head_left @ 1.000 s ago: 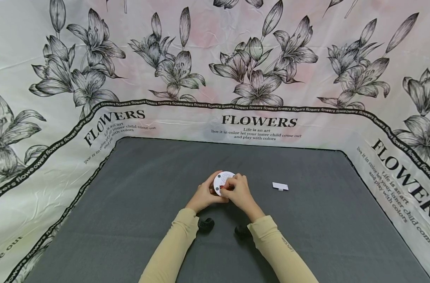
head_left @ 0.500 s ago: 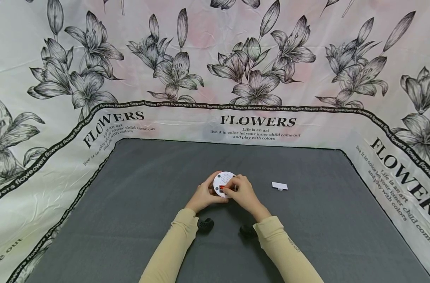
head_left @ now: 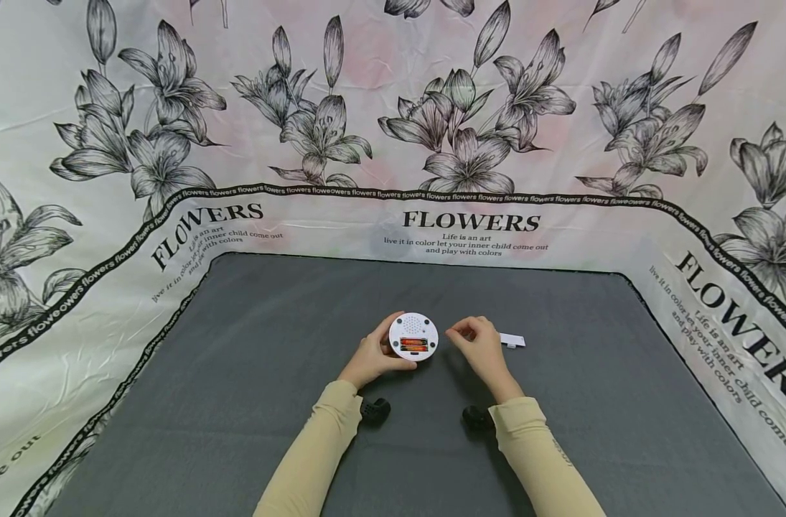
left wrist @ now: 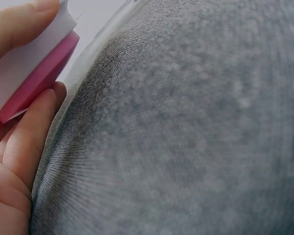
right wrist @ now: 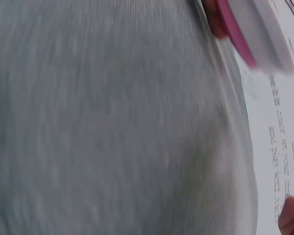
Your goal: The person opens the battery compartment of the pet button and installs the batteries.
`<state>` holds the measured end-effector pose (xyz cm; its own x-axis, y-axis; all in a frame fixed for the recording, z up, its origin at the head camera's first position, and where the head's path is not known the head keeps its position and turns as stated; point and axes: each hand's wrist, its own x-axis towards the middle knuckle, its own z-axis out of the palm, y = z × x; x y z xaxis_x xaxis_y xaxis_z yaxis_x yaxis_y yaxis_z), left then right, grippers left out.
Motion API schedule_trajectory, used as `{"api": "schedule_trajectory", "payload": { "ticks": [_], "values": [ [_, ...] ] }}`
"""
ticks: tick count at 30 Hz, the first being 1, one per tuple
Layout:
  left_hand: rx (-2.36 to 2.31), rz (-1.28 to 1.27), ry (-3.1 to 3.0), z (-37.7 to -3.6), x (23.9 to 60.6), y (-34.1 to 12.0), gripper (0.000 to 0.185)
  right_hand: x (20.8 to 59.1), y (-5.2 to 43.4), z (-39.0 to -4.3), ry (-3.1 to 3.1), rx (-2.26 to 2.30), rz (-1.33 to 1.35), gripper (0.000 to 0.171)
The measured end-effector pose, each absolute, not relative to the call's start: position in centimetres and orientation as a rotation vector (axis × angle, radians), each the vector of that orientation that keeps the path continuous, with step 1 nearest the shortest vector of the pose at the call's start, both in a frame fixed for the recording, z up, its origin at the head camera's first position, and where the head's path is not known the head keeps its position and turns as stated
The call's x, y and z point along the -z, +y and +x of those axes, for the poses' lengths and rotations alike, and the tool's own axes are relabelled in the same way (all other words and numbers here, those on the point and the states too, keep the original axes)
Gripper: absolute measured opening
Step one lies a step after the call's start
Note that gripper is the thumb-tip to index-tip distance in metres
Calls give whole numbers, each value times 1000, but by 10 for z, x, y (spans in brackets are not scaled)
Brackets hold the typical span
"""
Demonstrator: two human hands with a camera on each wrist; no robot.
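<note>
A round white device (head_left: 413, 323) with small holes in its face is held up by my left hand (head_left: 370, 359). Its battery compartment is uncovered, showing two orange-and-black batteries (head_left: 414, 345). Along its other side runs a pink part (left wrist: 41, 78), seen in the left wrist view with the thumb on the white part and fingers by the pink. My right hand (head_left: 486, 355) is apart from the device, its fingers loosely bent with nothing visible between them. Just beyond it lies a white battery cover (head_left: 514, 340) with a small tab, its left end hidden by the hand.
Dark grey cloth (head_left: 270, 345) covers the table. Behind and at the sides hangs a pale curtain (head_left: 341, 222) printed with flowers and lettering. A black wrist-worn object (head_left: 375, 411) sits under the left wrist and another (head_left: 475, 418) under the right.
My right hand has left the batteries and moved right, towards the white cover, uncovering the compartment. The left hand keeps the device in nearly the same place.
</note>
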<state>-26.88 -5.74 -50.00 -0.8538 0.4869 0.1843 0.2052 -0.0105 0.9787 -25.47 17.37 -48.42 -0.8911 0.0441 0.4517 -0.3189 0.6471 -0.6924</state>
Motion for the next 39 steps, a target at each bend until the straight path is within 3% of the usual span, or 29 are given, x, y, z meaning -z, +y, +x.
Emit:
{"api": "schedule_trajectory", "payload": {
  "ticks": [19,39],
  "values": [
    [-1963,733,2020,-270,502,-57,93,495,226,-246,-2415,-1102,-278,38],
    [-1961,728,2022,-269,501,-57,93,496,263,-248,-2751,-977,-236,62]
  ]
}}
